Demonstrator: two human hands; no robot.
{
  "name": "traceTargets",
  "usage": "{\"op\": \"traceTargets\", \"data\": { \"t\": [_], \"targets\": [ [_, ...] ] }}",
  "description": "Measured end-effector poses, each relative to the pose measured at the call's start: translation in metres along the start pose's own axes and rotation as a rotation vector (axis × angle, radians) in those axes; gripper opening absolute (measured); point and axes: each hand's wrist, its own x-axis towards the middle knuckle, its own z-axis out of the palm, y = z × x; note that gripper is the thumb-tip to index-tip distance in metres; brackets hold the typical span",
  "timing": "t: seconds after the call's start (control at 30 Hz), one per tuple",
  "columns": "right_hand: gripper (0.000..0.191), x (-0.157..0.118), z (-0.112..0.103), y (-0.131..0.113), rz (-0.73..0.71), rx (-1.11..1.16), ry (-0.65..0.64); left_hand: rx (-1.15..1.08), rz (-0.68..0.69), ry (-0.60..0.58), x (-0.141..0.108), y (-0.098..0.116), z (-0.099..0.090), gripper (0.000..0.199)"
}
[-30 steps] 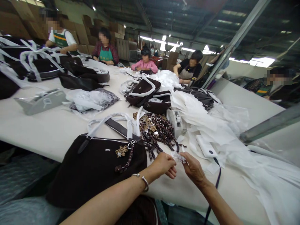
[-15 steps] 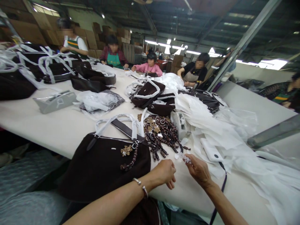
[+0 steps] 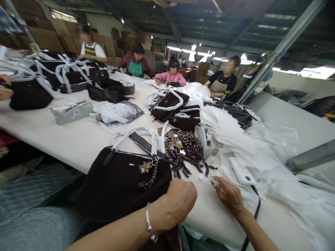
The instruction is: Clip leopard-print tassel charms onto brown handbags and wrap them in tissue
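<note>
A dark brown handbag [image 3: 112, 188] lies at the table's near edge, its handles wrapped in white. From its top hang a leopard-print flower charm [image 3: 145, 167] and a braided tassel [image 3: 153, 177]. My left hand [image 3: 180, 200], with a silver bangle on the wrist, is closed in a fist beside the bag's right edge; its fingertips are hidden. Between thumb and fingers my right hand [image 3: 228, 193] pinches small clear plastic pieces [image 3: 216, 183]. Beyond both hands sits a heap of braided tassel charms [image 3: 183, 148] with rings.
A tape dispenser [image 3: 205, 139] stands behind the charms, another tape dispenser [image 3: 72, 112] at left. White paper sheets [image 3: 235, 139] and a white device [image 3: 242, 170] with a cord cover the right side. More dark bags [image 3: 170, 104] lie beyond. Several co-workers sit around; a co-worker's hand [image 3: 5, 87] shows at far left.
My left hand has come closer to the camera and turned its back upward, fingers now out of sight. My right hand has shifted slightly right and down, still pinching the clear pieces.
</note>
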Motion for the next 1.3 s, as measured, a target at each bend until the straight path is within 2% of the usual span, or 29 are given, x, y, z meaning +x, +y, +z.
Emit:
{"op": "traceTargets", "data": {
  "t": [0.1, 0.17, 0.2, 0.23, 0.3, 0.37, 0.43, 0.57, 0.67, 0.77, 0.87, 0.93, 0.97, 1.0, 1.1, 1.17, 1.23, 1.3],
  "targets": [
    [0.030, -0.006, 0.007, 0.009, 0.034, -0.023, -0.046, 0.228, -0.031, 0.165, -0.030, 0.005, -0.053, 0.020],
    [0.038, -0.002, 0.005, 0.011, 0.054, -0.012, -0.091, 0.176, -0.062, 0.237, -0.048, 0.003, -0.092, 0.014],
    [0.044, 0.003, 0.002, 0.010, 0.057, -0.001, -0.107, 0.100, -0.083, 0.255, -0.056, 0.000, -0.109, 0.021],
    [0.050, 0.009, -0.003, 0.008, 0.054, 0.014, -0.118, -0.067, -0.117, 0.290, -0.062, -0.005, -0.122, 0.027],
    [0.055, 0.025, -0.015, -0.002, 0.056, 0.065, -0.125, -0.390, -0.161, 0.347, -0.071, -0.017, -0.136, 0.031],
    [0.049, 0.045, -0.030, -0.023, 0.095, 0.178, -0.117, -0.633, -0.178, 0.371, -0.074, -0.029, -0.133, 0.031],
    [0.041, 0.070, -0.046, -0.055, 0.201, 0.369, -0.130, -0.747, -0.182, 0.333, -0.073, -0.036, -0.118, 0.032],
    [0.041, 0.125, -0.067, -0.140, 0.438, 0.962, -0.283, -0.764, -0.203, 0.154, -0.063, -0.035, -0.082, 0.036],
    [0.046, 0.155, -0.071, -0.192, 0.602, 1.470, -0.348, -0.707, -0.224, 0.102, -0.058, -0.030, -0.070, 0.033],
    [0.042, 0.174, -0.072, -0.219, 0.727, 1.779, -0.272, -0.661, -0.243, 0.064, -0.059, -0.031, -0.071, 0.029],
    [0.036, 0.186, -0.073, -0.225, 0.786, 1.898, -0.190, -0.599, -0.248, -0.032, -0.064, -0.036, -0.078, 0.028],
    [0.033, 0.190, -0.073, -0.223, 0.764, 1.889, -0.166, -0.531, -0.238, -0.081, -0.066, -0.039, -0.085, 0.031],
    [0.032, 0.191, -0.073, -0.221, 0.730, 1.834, -0.163, -0.472, -0.218, -0.061, -0.067, -0.040, -0.089, 0.034],
    [0.032, 0.190, -0.071, -0.218, 0.679, 1.735, -0.167, -0.382, -0.184, 0.002, -0.067, -0.040, -0.094, 0.036],
    [0.026, 0.185, -0.063, -0.205, 0.479, 1.254, -0.185, 0.069, -0.071, 0.331, -0.062, -0.042, -0.108, 0.027],
    [0.021, 0.181, -0.055, -0.198, 0.360, 0.958, -0.232, 0.369, -0.082, 0.458, -0.053, -0.045, -0.111, 0.019],
    [0.020, 0.177, -0.046, -0.195, 0.272, 0.746, -0.286, 0.544, -0.154, 0.442, -0.041, -0.050, -0.110, 0.026],
    [0.021, 0.176, -0.039, -0.195, 0.202, 0.562, -0.320, 0.608, -0.214, 0.393, -0.029, -0.059, -0.105, 0.032]
  ]
}}
